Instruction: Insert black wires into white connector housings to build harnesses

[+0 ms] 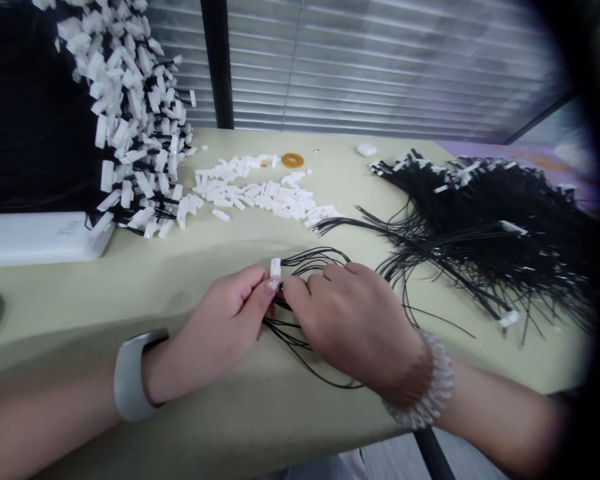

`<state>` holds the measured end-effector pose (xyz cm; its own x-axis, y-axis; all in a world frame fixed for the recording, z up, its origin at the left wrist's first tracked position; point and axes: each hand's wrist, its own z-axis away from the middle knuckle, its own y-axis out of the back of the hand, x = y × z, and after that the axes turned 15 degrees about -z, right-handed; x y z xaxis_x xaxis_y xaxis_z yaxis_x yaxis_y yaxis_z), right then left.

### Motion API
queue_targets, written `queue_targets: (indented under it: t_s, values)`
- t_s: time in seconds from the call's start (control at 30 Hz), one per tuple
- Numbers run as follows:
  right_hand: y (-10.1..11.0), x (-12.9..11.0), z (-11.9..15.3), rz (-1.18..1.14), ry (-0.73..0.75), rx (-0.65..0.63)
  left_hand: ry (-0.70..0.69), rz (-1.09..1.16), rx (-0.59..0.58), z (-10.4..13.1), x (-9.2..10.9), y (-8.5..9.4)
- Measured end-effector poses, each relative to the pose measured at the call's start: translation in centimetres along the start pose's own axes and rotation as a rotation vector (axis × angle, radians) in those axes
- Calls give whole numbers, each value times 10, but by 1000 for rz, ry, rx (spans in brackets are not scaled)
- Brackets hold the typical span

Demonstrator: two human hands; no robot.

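At the centre of the frame, a person's left hand pinches a small white rectangular plastic connector just above a tabletop. The connector looks light, rigid and perhaps a little slick; the slender black wires trailing beside it look soft and springy, their thin ends likely the most delicate part. The plastic block's sides seem the surest place to take hold, with the wires best gripped close to their tips. The left thumb and forefinger are pressed together on the lower part of the block, leaving its top exposed. The right hand curls over the wires, nearly touching the left; its fingertips are hidden, so whether they are clamped on a wire cannot be told. A pale grey wristband circles the left wrist, a clear beaded bracelet the right. Beyond the hands, loose white plastic pieces lie scattered across the pale green tabletop, near an amber-coloured ring at upper centre. A thick tangle of black wires fills the right of the frame, while a dense heap of white-tipped black cables rises at upper left, above a flat white slab. Light slatted blinds line the top.
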<state>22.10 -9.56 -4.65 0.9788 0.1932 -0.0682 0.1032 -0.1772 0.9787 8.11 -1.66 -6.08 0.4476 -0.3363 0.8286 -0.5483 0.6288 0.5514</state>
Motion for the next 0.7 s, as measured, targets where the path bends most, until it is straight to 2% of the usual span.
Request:
queue_targets:
  t_s: [0.13, 0.23, 0.3, 0.4, 0.57, 0.63, 0.7]
  values:
    - [7, 7, -1, -17, 29, 60, 45, 73, 22, -2, 0, 0]
    - [20, 13, 4, -50, 90, 208, 108, 244, 120, -5, -3, 0]
    - [26, 15, 9, -99, 149, 232, 151, 379, 181, -8, -7, 0]
    - [25, 18, 15, -127, 156, 91, 185, 537, 220, -12, -12, 0]
    - [12, 30, 16, -67, 18, -122, 224, 661, 212, -13, -12, 2]
    - [10, 35, 16, -55, -11, -149, 249, 666, 205, -13, -12, 3]
    - [11, 41, 18, -61, -33, -95, 273, 682, 200, -14, -11, 4]
